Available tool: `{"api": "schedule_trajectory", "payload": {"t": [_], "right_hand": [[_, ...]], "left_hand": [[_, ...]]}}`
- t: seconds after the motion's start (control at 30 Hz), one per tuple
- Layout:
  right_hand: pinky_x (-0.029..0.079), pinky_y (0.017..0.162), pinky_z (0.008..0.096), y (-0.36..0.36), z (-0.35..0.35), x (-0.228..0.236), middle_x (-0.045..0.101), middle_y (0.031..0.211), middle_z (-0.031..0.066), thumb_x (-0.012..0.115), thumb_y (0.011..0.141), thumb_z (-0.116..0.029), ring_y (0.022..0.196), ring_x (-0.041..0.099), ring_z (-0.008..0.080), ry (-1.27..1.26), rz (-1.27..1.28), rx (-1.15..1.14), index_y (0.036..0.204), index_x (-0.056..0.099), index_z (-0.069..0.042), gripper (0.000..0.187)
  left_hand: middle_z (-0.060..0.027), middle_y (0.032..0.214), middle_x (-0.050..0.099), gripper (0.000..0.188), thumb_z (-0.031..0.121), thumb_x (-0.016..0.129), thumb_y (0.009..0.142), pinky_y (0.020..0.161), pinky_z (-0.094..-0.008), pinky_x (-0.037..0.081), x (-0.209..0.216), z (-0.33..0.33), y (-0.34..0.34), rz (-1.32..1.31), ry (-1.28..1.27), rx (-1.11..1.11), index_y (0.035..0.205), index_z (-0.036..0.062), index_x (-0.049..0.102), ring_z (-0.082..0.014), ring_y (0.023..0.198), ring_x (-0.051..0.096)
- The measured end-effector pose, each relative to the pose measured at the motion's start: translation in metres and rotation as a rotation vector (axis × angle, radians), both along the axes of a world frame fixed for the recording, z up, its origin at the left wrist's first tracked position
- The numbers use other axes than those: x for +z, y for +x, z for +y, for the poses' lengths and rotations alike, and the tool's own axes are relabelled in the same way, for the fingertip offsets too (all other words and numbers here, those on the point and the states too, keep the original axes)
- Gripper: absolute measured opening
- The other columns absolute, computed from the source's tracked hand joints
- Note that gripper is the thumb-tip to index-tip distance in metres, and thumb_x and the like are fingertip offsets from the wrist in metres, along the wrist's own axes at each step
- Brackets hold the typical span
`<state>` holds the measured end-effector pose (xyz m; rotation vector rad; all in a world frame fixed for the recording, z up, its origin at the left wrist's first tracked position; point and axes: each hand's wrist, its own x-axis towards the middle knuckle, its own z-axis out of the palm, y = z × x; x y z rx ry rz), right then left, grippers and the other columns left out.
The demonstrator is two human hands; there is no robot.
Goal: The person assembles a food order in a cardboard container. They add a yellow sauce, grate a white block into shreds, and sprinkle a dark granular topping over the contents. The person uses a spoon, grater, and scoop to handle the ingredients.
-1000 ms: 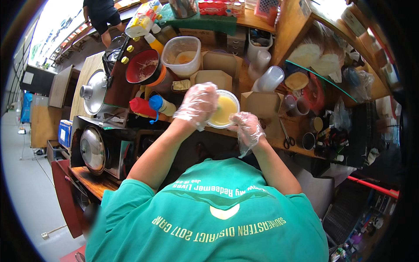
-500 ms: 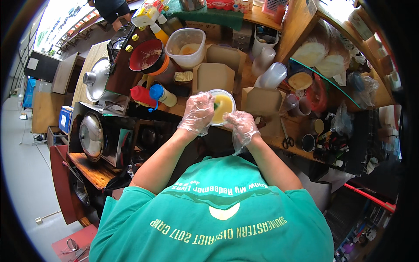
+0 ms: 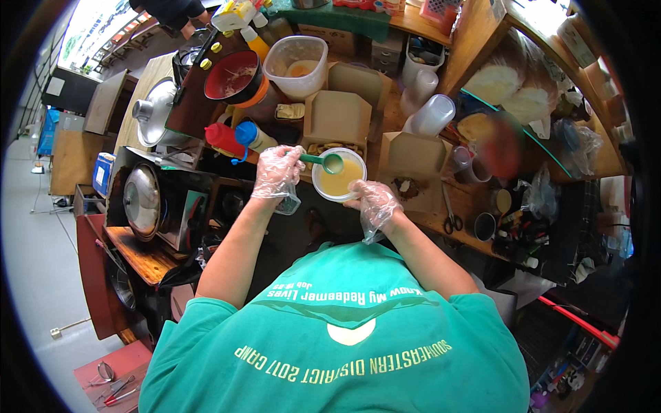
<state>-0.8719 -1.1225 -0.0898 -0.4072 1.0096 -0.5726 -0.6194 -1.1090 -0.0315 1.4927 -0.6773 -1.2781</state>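
In a clear plastic glove, my left hand (image 3: pixel 277 171) pinches the handle of a small green measuring spoon (image 3: pixel 332 164). The spoon's bowl is over a round, clear plastic tub (image 3: pixel 318 187) and has some pale yellow liquid in it. My right hand (image 3: pixel 378 204), gloved the same way, grips the tub's right side. Pale yellow sauce (image 3: pixel 342 180) fills much of the tub. Just beyond it, an open cardboard box (image 3: pixel 337 118) has strips of food like fries showing at its front. Another open cardboard box (image 3: pixel 413 155) on the right holds small dark bits.
Squeeze bottles with a red cap (image 3: pixel 220 136) and a blue cap (image 3: pixel 246 133) stand left of the boxes. Behind are a red-and-black bowl (image 3: pixel 233 77) and a square plastic container (image 3: pixel 296 69). Scissors (image 3: pixel 452 219) and a dark cup (image 3: pixel 484 226) lie to the right. A lidded pan (image 3: pixel 142 197) is at left.
My left hand has moved left and raised the green spoon out of the sauce, so it now shows clearly. The tub has shifted slightly left and nearer with my right hand.
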Motion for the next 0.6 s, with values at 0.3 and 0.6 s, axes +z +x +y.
{"api": "schedule_trajectory", "payload": {"t": [0.3,0.6], "right_hand": [[0.063,0.095,0.0427,-0.012,0.027,-0.021,0.062,0.108,0.0144,0.068,0.1,-0.014,0.1,0.067,0.0252,0.053,-0.017,0.057,0.106,0.067,0.007,0.021],[0.063,0.093,0.041,-0.015,0.045,-0.024,0.064,0.111,0.016,0.069,0.101,-0.021,0.1,0.069,0.0275,0.025,0.084,0.22,0.113,0.068,0.008,0.031]], "left_hand": [[-0.0006,0.069,0.062,0.017,0.018,0.071,0.103,0.046,-0.0233,0.041,-0.022,-0.032,0.039,-0.272,-0.097,0.125,0.098,0.0023,0.071,-0.0059,0.052,0.053],[-0.0029,0.068,0.064,0.018,0.019,0.07,0.104,0.046,-0.0252,0.042,-0.066,-0.063,-0.009,-0.463,-0.214,-0.015,0.099,0.0013,0.072,-0.0073,0.05,0.054]]}}
